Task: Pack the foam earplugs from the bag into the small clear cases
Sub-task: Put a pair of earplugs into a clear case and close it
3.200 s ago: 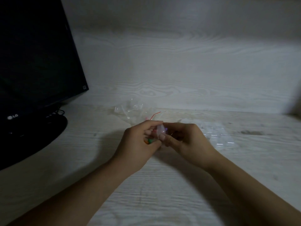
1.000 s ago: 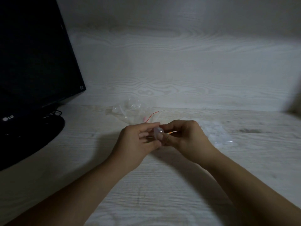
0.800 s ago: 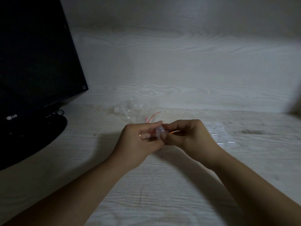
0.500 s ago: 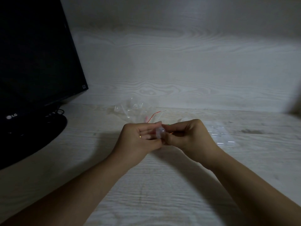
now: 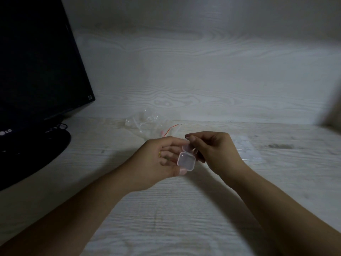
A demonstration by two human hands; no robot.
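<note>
A small clear square case (image 5: pixel 186 161) is held above the desk between both hands, its lid swung open and its hollow facing me. My left hand (image 5: pixel 158 161) grips the case body from the left with thumb and fingers. My right hand (image 5: pixel 214 150) pinches the lid's upper edge from the right. The clear zip bag (image 5: pixel 147 126) with a red seal strip lies behind the hands, a pink earplug (image 5: pixel 162 133) showing inside. I cannot tell whether anything is inside the case.
A black monitor (image 5: pixel 36 58) on a round base (image 5: pixel 33 152) stands at the left. A clear packet of several small cases (image 5: pixel 245 148) lies behind my right hand. The pale wood-grain desk (image 5: pixel 166 218) meets a matching back wall.
The hands were pressed together around the shut case; now the case has tilted toward me and its lid is open, with my right hand lifted to the lid edge.
</note>
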